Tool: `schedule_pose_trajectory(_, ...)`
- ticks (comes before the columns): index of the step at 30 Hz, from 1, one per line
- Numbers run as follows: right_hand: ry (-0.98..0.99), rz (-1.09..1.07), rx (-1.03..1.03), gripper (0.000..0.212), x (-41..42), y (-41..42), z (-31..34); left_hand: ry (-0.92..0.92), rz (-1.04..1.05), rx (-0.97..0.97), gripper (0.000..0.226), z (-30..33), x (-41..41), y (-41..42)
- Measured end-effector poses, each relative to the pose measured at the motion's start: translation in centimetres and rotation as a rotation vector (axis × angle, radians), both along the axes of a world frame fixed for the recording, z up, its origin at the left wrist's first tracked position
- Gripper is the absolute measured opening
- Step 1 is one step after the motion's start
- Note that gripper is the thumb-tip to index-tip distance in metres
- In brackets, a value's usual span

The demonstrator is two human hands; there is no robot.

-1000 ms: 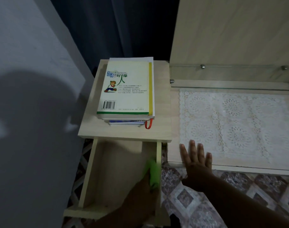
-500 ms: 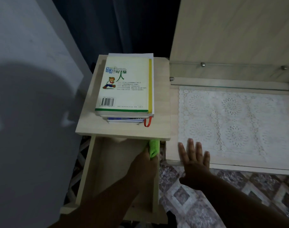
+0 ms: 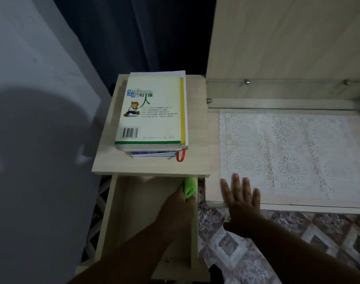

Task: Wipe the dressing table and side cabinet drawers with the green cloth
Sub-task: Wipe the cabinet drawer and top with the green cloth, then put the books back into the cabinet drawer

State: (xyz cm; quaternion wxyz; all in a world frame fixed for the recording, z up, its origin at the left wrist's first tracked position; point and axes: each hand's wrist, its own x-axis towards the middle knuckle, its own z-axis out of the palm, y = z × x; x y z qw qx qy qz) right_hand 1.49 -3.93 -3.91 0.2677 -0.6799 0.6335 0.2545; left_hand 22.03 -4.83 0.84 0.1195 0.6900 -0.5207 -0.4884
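The side cabinet's (image 3: 105, 165) top drawer (image 3: 134, 212) is pulled out, pale wood, nothing lying inside. My left hand (image 3: 177, 208) reaches into it and grips the green cloth (image 3: 189, 186), which is pushed against the drawer's far right inner corner under the cabinet top. My right hand (image 3: 241, 199) lies flat with fingers spread on the front left edge of the dressing table (image 3: 213, 181), fingertips touching the white lace mat (image 3: 287, 152).
A stack of books (image 3: 152, 113) sits on the cabinet top. A glass shelf (image 3: 277, 103) and wooden back panel rise behind the dressing table. Dark curtain behind, pale wall to the left, patterned floor tiles (image 3: 257, 253) below.
My left hand has slid the green cloth along the drawer's right side toward the back corner. My right hand stays flat on the table edge.
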Motion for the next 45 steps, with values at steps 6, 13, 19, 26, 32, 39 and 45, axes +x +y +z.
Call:
schedule_pose_trajectory(6, -0.023, 0.006, -0.023, 0.136, 0.0, 0.1, -0.4, -0.068, -0.092, -0.021, 0.053, 0.4, 0.5, 3.2)
schedule_pose_trajectory(13, -0.123, -0.058, -0.067, 0.127, -0.2, -0.1, 0.8, -0.018, -0.112, 0.084, 0.057, 4.6, 4.1, 9.2)
schedule_pose_trajectory(19, -0.889, -0.763, -0.412, 0.065, -0.5, 3.3, 5.7, 0.572, 0.29, 0.018, 0.032, 7.5, 1.7, 5.9)
schedule_pose_trajectory(26, -1.416, -1.48, 0.099, 0.034, -0.9, 3.5, 8.7, 0.546, 0.248, 0.098, 0.028, 5.9, -5.3, 0.0)
schedule_pose_trajectory(32, -1.145, -1.361, -0.17, 0.041, -4.9, -0.6, 8.1, 0.328, 0.249, -0.103, 0.02, 6.3, -6.3, -1.5)
schedule_pose_trajectory(39, -0.341, -0.336, -0.611, 0.067, -4.8, -0.8, 6.5, 0.139, 0.385, -0.385, 0.01, 8.9, 2.2, 1.0)
schedule_pose_trajectory(45, -0.019, -0.087, -0.292, 0.063, -1.5, -0.9, 5.5, 0.22, 0.728, -0.539, 0.015, 10.3, 10.1, -2.0)
